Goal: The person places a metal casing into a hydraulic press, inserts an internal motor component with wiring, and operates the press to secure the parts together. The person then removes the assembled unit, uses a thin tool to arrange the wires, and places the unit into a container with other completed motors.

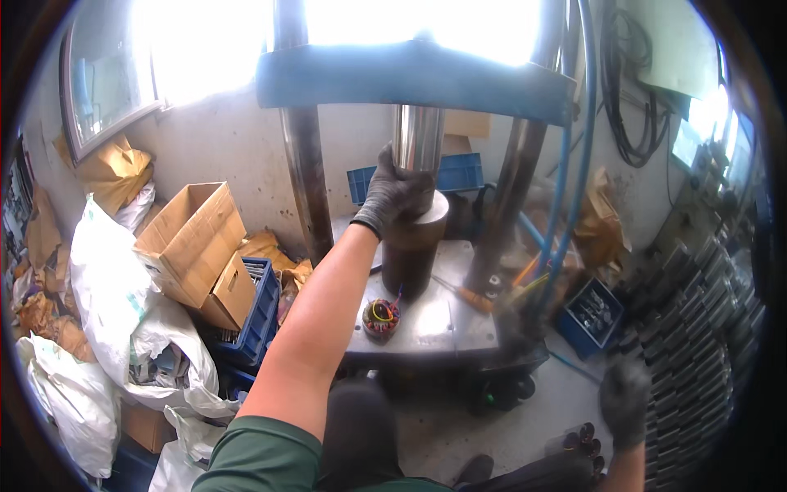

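My left hand (393, 193), in a dark grey glove, reaches up to the press. Its fingers are closed just under the shiny steel ram (416, 135), above a thick dark metal cylinder (410, 258) with a pale top. What they grip is hidden. The cylinder stands upright on the steel press table (438, 320). Near its foot sits a small wound stator (380, 320) with red, yellow and blue wires. A tool with an orange handle (475, 300) lies to the right. Low on the right hangs my right hand (625, 398), gloved and smeared by motion, beside stacked grey metal parts (689, 369).
Steel columns (305, 172) and a blue crossbeam (410, 78) frame the press. Blue hoses (574, 180) run down its right side. A blue crate (590, 316) of metal parts stands at right. Cardboard boxes (193, 238) and white sacks (111, 271) crowd the left.
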Demonstrator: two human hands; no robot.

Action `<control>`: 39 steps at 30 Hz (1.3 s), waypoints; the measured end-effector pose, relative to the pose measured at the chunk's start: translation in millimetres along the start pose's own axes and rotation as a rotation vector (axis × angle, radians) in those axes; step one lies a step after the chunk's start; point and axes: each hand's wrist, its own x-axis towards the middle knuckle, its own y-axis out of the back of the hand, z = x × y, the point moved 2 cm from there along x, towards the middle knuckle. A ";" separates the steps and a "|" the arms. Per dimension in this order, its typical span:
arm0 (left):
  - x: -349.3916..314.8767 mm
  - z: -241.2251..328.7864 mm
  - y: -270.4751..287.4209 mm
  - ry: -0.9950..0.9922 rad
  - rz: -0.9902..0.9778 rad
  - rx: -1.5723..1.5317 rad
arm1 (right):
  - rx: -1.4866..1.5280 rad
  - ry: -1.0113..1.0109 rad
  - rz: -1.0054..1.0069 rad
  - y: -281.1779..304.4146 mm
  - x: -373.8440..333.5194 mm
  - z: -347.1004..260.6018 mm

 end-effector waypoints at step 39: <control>1.1 0.6 2.3 0.023 0.009 -0.186 | 0.230 -0.228 -0.636 -2.8 -85.3 -28.0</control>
